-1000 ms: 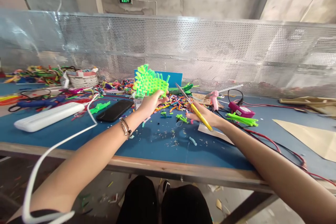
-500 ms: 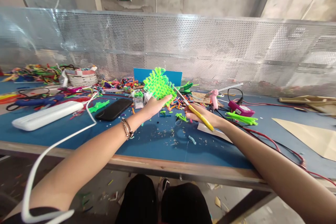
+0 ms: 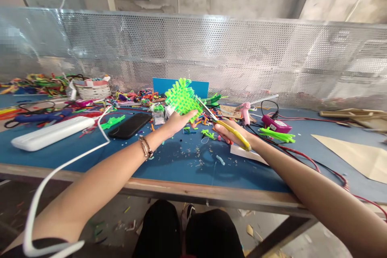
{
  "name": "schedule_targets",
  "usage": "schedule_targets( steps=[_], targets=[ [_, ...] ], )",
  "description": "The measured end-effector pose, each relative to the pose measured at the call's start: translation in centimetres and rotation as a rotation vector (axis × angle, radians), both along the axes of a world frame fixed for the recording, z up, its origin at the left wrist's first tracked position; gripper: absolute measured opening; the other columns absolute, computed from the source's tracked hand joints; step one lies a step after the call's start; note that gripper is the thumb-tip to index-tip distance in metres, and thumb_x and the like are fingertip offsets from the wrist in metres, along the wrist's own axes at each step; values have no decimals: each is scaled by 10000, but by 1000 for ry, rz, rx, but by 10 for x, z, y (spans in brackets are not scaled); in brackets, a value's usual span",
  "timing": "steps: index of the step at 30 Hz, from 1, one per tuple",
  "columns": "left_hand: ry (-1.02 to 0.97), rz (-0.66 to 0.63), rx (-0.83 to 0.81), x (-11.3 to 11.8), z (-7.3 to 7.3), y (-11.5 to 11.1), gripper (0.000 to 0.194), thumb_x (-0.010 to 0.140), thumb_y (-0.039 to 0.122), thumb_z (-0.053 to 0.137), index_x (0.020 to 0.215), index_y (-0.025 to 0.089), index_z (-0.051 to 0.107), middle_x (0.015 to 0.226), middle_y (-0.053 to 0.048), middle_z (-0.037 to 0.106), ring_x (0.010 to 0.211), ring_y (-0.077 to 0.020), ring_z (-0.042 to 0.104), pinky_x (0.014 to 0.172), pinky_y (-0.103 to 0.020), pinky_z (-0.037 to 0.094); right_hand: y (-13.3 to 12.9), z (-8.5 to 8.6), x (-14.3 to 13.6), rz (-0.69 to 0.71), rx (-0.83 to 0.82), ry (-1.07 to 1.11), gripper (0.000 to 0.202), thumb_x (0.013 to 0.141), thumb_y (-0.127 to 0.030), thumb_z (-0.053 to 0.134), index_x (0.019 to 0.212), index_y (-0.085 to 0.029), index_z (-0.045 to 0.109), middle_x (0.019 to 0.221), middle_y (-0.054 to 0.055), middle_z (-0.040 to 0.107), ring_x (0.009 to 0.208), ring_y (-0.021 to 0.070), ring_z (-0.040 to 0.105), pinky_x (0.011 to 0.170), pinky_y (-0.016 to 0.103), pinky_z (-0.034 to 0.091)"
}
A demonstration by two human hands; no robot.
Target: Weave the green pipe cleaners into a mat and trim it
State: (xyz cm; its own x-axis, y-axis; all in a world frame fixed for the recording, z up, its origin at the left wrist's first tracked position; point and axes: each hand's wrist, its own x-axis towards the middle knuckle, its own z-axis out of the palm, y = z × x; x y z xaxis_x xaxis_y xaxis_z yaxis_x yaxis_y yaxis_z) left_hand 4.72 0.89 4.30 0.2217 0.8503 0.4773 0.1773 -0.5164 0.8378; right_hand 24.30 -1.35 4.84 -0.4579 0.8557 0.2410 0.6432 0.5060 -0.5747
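Observation:
My left hand pinches the lower edge of a bright green woven piece, held up tilted above the table. Its strips look like fuzzy pipe cleaners, with short ends sticking out along the edges. In my right hand is a pair of scissors with yellow handles. The blades point up and left and reach the right edge of the woven piece. Whether they touch a strip, I cannot tell. Beneath my hands, small green offcuts and pale bits lie on the blue tabletop.
To the left are a black phone, a white power strip with its cable, and a white basket. On the right lie a pink glue gun, a purple box, green strips and beige paper. A perforated metal screen stands behind.
The scissors have turned slightly in my right hand, and their handles now show wider apart. My left hand and the woven piece have stayed almost in place.

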Motion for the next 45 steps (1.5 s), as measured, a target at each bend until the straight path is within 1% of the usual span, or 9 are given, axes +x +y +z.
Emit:
schedule_targets(
  steps=[3, 9, 16, 21, 24, 27, 32, 39, 45],
  targets=[
    [2, -11, 24, -1, -2, 2, 311, 758, 315, 467, 476, 201, 529, 494, -21, 547, 601, -175, 551, 769, -315, 464, -3, 1, -2, -13, -36, -2, 546, 707, -732, 331, 501, -227, 358, 342, -45, 372, 318, 88, 359, 422, 273, 335],
    [-30, -55, 1, -2, -8, 10, 289, 754, 379, 477, 532, 202, 532, 489, -11, 543, 571, -167, 549, 758, -309, 470, -5, 1, -5, 13, -36, 30, 609, 714, -751, 312, 403, -227, 328, 298, -30, 368, 300, 87, 369, 437, 286, 379],
    [-94, -171, -32, -1, -17, 21, 297, 742, 454, 483, 618, 197, 564, 537, -13, 574, 610, -170, 567, 781, -315, 454, -6, 0, -7, -22, -1, -4, 608, 730, -744, 266, 411, -229, 317, 293, -22, 386, 278, 87, 374, 417, 273, 364],
    [-113, -151, -81, 1, -14, 16, 287, 739, 429, 488, 608, 187, 569, 555, -19, 579, 638, -170, 567, 761, -310, 458, -5, 0, -6, -24, -35, 18, 617, 735, -735, 297, 399, -220, 345, 277, -25, 386, 265, 79, 364, 384, 251, 351],
    [-156, -166, -142, 3, -12, 13, 249, 742, 384, 486, 600, 191, 553, 543, -8, 560, 605, -157, 555, 699, -293, 474, -6, 0, -6, -65, -74, 51, 591, 714, -731, 357, 432, -213, 382, 273, -38, 383, 234, 74, 340, 322, 233, 300],
    [-181, -171, -164, 3, -11, 11, 240, 748, 355, 478, 581, 196, 543, 529, -6, 540, 613, -154, 551, 696, -283, 475, -7, 0, -7, -101, -92, 54, 576, 711, -724, 378, 447, -211, 386, 274, -43, 378, 221, 70, 329, 301, 230, 282],
    [-166, -215, -142, 1, -13, 14, 266, 748, 391, 473, 584, 194, 546, 545, -9, 533, 613, -155, 543, 728, -300, 456, -8, 1, -8, -120, -91, 22, 568, 689, -746, 358, 475, -221, 364, 292, -44, 372, 239, 77, 340, 313, 242, 283],
    [-56, -252, -30, -2, -15, 17, 330, 761, 463, 465, 595, 196, 565, 553, -16, 557, 633, -168, 542, 760, -311, 431, -4, 2, -8, -19, 17, -7, 628, 572, -854, 330, 535, -227, 343, 388, -52, 392, 362, 75, 345, 394, 248, 288],
    [-28, -328, 39, 1, -15, 12, 294, 763, 428, 464, 623, 190, 565, 570, -31, 558, 636, -180, 556, 764, -325, 436, -3, 1, -8, 29, 19, -29, 646, 603, -868, 243, 568, -229, 336, 424, -45, 393, 394, 90, 365, 425, 260, 304]
  ],
)
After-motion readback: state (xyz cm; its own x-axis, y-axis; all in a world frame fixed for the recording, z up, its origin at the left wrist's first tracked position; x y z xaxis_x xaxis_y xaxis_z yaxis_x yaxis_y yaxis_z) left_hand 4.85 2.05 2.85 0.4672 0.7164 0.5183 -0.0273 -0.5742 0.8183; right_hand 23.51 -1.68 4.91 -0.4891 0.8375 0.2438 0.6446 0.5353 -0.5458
